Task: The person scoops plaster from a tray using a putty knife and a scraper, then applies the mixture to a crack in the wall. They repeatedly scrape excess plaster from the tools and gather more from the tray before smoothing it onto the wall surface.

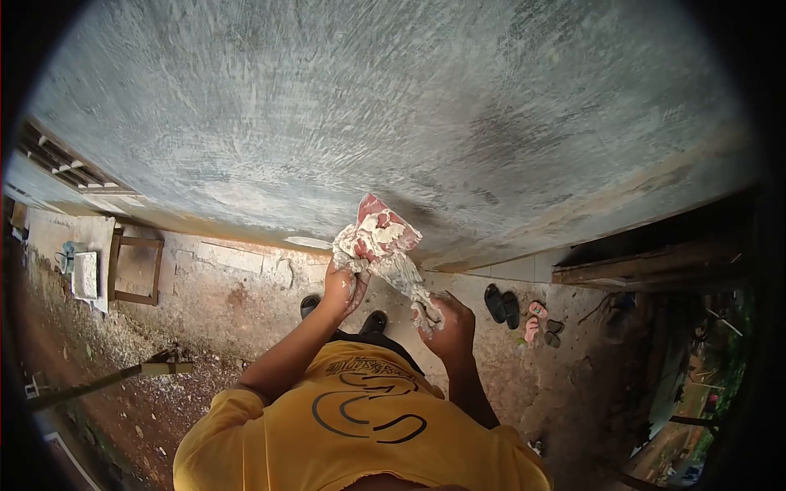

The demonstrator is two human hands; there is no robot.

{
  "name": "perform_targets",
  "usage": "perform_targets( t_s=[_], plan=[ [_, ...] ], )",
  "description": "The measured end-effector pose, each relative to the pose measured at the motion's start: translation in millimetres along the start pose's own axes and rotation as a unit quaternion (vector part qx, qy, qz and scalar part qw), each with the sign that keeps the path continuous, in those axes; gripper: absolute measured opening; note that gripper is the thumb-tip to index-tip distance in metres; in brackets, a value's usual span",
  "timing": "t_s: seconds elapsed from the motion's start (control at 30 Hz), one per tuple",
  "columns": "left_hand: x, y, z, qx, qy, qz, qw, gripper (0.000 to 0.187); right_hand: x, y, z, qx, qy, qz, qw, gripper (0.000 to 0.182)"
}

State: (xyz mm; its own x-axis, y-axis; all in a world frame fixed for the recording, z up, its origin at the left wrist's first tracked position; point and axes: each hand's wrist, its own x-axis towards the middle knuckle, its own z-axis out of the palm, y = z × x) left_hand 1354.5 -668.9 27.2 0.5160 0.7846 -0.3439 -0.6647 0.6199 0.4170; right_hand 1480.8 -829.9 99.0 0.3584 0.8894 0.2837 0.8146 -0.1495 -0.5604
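In front of my chest, my left hand (348, 288) grips a reddish flat piece (368, 206) heaped with white putty (375, 236). Putty is smeared over its fingers. My right hand (449, 327), lower and to the right, is closed round the handle of a putty-coated scraper (401, 274). The scraper's far end meets the putty on the reddish piece, and its blade shape is hidden under the coating. Beyond both hands rises a grey wall (327, 106) with streaky whitish strokes.
Dark sandals (502, 304) and pink slippers (534, 322) lie on the floor at right. A wooden frame (137, 270) stands at left near the wall, with a whitish block (85, 275) beside it. A dark wooden ledge (639, 260) juts out at right.
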Motion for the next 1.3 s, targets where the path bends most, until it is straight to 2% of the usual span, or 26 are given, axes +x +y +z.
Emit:
perform_targets(
  t_s=[0.03, 0.1, 0.13, 0.2, 0.33, 0.4, 0.47, 0.5, 0.53, 0.57, 0.6, 0.67, 0.7, 0.73, 0.77, 0.8, 0.87, 0.93, 0.97, 1.0, 1.07, 1.1, 1.13, 1.2, 1.27, 1.3],
  plan=[
    [-1.1, 1.3, -3.6, 0.04, 0.007, -0.013, 0.999, 0.038, 1.7, -10.8, 4.2, -0.041, 0.025, 0.014, 0.999, 0.022],
    [3.2, 2.5, -16.4, 0.142, 0.018, -0.039, 0.989, 0.042, 3.1, -18.5, 22.6, -0.042, 0.034, 0.031, 0.998, 0.024],
    [7.3, -1.3, -28.7, 0.142, 0.016, -0.038, 0.989, 0.042, 5.4, -22.7, 30.7, -0.042, 0.041, 0.05, 0.997, 0.026],
    [7.7, -3.5, -41.6, 0.163, -0.13, 0.073, 0.975, 0.048, 16.6, -31.4, 42.8, -0.03, 0.049, 0.044, 0.997, 0.026],
    [2.9, 10.2, -49.9, 0.212, -0.166, 0.104, 0.957, 0.051, 36.4, -37.6, 73.8, -0.014, 0.097, -0.005, 0.995, 0.025],
    [6.2, 23.0, -58.1, 0.214, -0.167, 0.101, 0.957, 0.051, 43.1, -43.3, 84.0, -0.019, 0.1, -0.02, 0.995, 0.025],
    [11.2, 35.3, -66.0, 0.124, -0.15, 0.055, 0.979, 0.046, 49.9, -51.2, 90.9, 0.147, 0.116, -0.026, 0.982, 0.025],
    [15.4, 41.5, -63.6, 0.08, -0.142, 0.061, 0.985, 0.04, 51.0, -52.8, 95.2, 0.146, 0.115, -0.029, 0.982, 0.025],
    [17.5, 47.8, -62.7, 0.077, -0.142, 0.064, 0.985, 0.04, 48.2, -51.8, 100.5, 0.305, 0.069, 0.078, 0.947, 0.024],
    [17.4, 54.1, -63.4, 0.075, -0.111, 0.047, 0.99, 0.037, 46.4, -50.0, 105.8, 0.45, 0.018, 0.186, 0.873, 0.025],
    [16.9, 60.9, -62.7, 0.073, -0.08, 0.03, 0.994, 0.034, 47.6, -47.3, 110.0, 0.449, 0.016, 0.187, 0.874, 0.025],
    [19.8, 71.5, -68.9, 0.053, -0.068, 0.02, 0.996, 0.033, 50.3, -37.8, 117.4, 0.657, -0.037, 0.337, 0.674, 0.03],
    [22.9, 76.6, -72.5, 0.019, -0.055, 0.011, 0.998, 0.033, 53.3, -36.1, 118.6, 0.672, -0.045, 0.369, 0.64, 0.032],
    [25.7, 82.7, -76.6, -0.016, -0.043, 0.002, 0.999, 0.033, 54.3, -34.6, 116.4, 0.671, -0.048, 0.369, 0.642, 0.032],
    [27.3, 93.4, -83.4, -0.016, -0.083, -0.014, 0.996, 0.031, 55.2, -33.2, 112.9, 0.69, -0.036, 0.41, 0.595, 0.029],
    [28.2, 100.5, -78.9, -0.019, -0.082, -0.011, 0.996, 0.031, 57.7, -35.8, 109.1, 0.707, -0.024, 0.45, 0.545, 0.027],
    [28.3, 116.5, -65.2, -0.044, -0.014, 0.006, 0.999, 0.031, 58.8, -38.8, 107.6, 0.668, -0.01, 0.479, 0.57, 0.028],
    [29.1, 128.7, -67.4, -0.049, -0.024, 0.021, 0.998, 0.032, 57.4, -40.5, 106.8, 0.695, 0.073, 0.452, 0.554, 0.031],
    [30.3, 133.1, -66.9, -0.063, -0.015, 0.032, 0.997, 0.034, 54.3, -35.7, 106.8, 0.685, 0.031, 0.343, 0.642, 0.033],
    [29.5, 138.4, -65.2, -0.077, -0.006, 0.045, 0.996, 0.036, 54.7, -39.6, 106.1, 0.684, 0.025, 0.344, 0.643, 0.033],
    [27.7, 145.0, -71.1, -0.057, -0.022, 0.062, 0.996, 0.04, 56.6, -48.7, 103.9, 0.472, -0.009, 0.237, 0.849, 0.032],
    [26.5, 146.9, -74.2, -0.049, -0.008, 0.057, 0.997, 0.042, 64.9, -77.0, 101.4, 0.383, 0.009, 0.192, 0.904, 0.03],
    [25.6, 148.6, -77.4, -0.042, 0.005, 0.053, 0.998, 0.045, 72.8, -84.9, 109.0, 0.235, 0.039, 0.031, 0.971, 0.025],
    [26.1, 145.1, -88.5, -0.034, 0.024, 0.053, 0.998, 0.048, 83.9, -113.4, 109.0, -0.008, 0.017, -0.055, 0.998, 0.02],
    [23.7, 144.0, -93.4, 0.074, 0.046, 0.061, 0.994, 0.049, 82.7, -117.5, 128.9, -0.056, 0.031, -0.059, 0.996, 0.018],
    [21.8, 146.1, -93.1, 0.062, 0.003, 0.098, 0.993, 0.04, 85.2, -121.2, 135.2, -0.059, 0.036, -0.07, 0.995, 0.017]
  ],
)
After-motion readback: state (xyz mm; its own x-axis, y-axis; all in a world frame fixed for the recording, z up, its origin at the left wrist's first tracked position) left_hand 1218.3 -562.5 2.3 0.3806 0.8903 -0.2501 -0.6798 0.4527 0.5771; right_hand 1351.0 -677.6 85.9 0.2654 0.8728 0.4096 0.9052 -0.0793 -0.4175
